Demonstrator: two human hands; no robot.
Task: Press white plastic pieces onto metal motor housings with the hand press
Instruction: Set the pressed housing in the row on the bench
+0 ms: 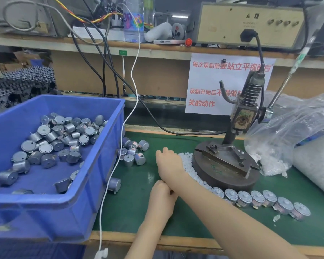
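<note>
The hand press [242, 116] stands on its round metal base [224, 179] at the right of the green mat. A heap of white plastic pieces [186, 158] lies against the base's left side. My right hand [168, 161] reaches across from the right and lies on that heap, back up, fingertips hidden. My left hand [162, 196] is just below it, fingers curled against my right wrist; what it holds is hidden. A row of several motor housings with white pieces on top [257, 198] curves along the base's front. Loose bare housings [134, 153] lie left of my hands.
A blue bin [94, 171] holding several motor housings [54, 139] fills the left side. A clear bag of white pieces [273, 161] sits right of the press, whose lever [281, 90] points up to the right. A white cable [116, 165] hangs along the bin.
</note>
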